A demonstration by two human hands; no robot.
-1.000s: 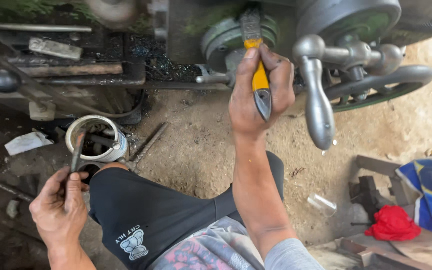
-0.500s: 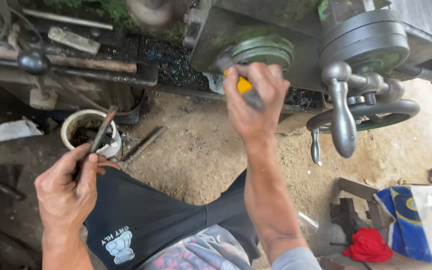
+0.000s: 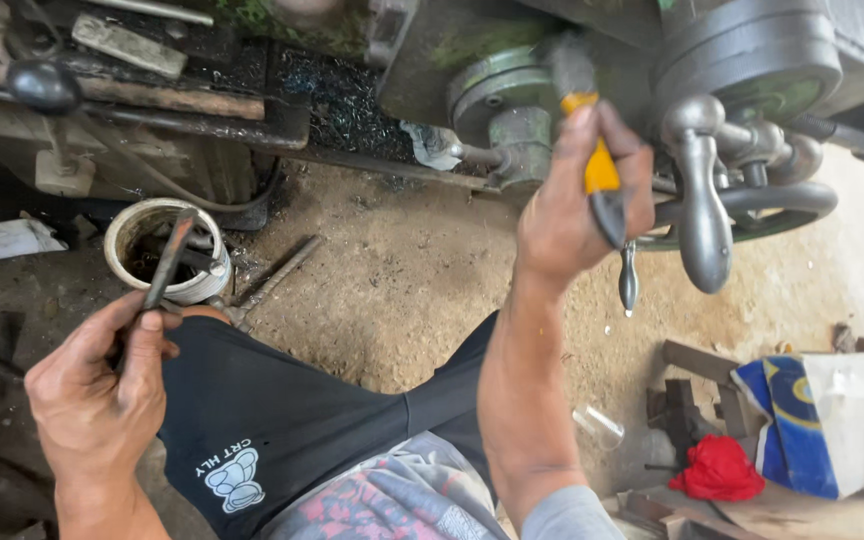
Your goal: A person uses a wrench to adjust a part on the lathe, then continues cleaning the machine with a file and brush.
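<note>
A grimy lathe (image 3: pixel 572 60) fills the top of the view from ten to two o'clock, its large handwheel (image 3: pixel 752 205) at two o'clock with a long metal crank handle (image 3: pixel 704 215) hanging down from it. Below lies the sandy dirt floor (image 3: pixel 402 280), and at six o'clock the person's knee in black shorts (image 3: pixel 282 420).

The right hand (image 3: pixel 577 205), raised at one o'clock, has its grip pressed together around the yellow handle of a brush-like tool (image 3: pixel 597 165). The tool's long axis runs nearly straight up toward twelve o'clock, its blurred dark head (image 3: pixel 572 65) lying just before the lathe's round green-grey housing (image 3: pixel 502 95); whether it touches the metal cannot be told. This hand is much the nearer one to the machine.

The left hand (image 3: pixel 97 395), low at eight o'clock, pinches a thin dark metal rod (image 3: pixel 164 265) between thumb and fingers. The rod's axis slants up toward one o'clock, its far end over the white tin (image 3: pixel 167 250) standing on the floor at ten o'clock.

A red cloth (image 3: pixel 717 468) lies at four o'clock beside a blue patterned bag (image 3: pixel 787 420).
</note>
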